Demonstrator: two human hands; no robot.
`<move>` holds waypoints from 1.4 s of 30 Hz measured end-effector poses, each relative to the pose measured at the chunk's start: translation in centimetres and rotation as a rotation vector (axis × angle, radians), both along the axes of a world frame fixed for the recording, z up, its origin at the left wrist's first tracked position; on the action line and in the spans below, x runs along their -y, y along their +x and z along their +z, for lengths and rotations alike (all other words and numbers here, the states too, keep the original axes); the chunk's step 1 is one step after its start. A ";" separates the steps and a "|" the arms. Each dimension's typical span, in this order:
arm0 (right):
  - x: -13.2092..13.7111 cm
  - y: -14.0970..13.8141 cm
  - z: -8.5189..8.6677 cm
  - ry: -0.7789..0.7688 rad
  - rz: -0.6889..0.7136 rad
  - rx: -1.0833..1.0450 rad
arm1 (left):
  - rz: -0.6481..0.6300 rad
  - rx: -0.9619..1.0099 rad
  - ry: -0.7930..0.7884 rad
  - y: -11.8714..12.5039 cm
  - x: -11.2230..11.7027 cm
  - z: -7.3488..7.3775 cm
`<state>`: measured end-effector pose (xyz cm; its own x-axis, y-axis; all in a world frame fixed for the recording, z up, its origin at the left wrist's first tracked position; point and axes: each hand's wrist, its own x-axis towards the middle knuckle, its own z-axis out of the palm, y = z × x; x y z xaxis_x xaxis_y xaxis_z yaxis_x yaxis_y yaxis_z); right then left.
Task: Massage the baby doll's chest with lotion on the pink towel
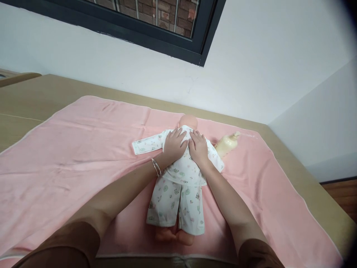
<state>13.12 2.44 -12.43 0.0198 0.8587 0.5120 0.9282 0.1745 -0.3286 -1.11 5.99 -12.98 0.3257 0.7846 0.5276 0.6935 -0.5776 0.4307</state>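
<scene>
A baby doll [188, 121] lies stretched out on a pink blanket, its head away from me and its feet near the front edge. It wears a white printed long-sleeved top [182, 169] and matching pants [164, 203]. My left hand [175, 144] rests flat on the left side of the doll's upper body, fingers spread, with bangles on the wrist. On the right side, my right hand [198, 147] lies flat in the same way, its thumb close to the left one. One sleeve stretches out to the left; the right sleeve is partly hidden by my forearm.
A baby bottle [227, 144] with pale yellow contents lies on the pink blanket [92, 149], right of the doll's shoulder. The blanket covers much of a wooden table [69, 87]. A white wall [237, 74] and dark-framed window [156, 37] stand behind.
</scene>
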 end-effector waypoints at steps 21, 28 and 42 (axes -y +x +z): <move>-0.1 -0.2 0.4 -0.036 -0.030 -0.020 | -0.001 -0.004 -0.041 0.1 -0.3 0.4; -0.6 0.1 0.6 -0.188 -0.081 0.020 | 0.008 -0.059 -0.111 0.3 -0.5 0.8; -0.8 0.3 0.1 -0.136 -0.060 0.007 | -0.003 -0.045 -0.095 0.2 -0.4 0.8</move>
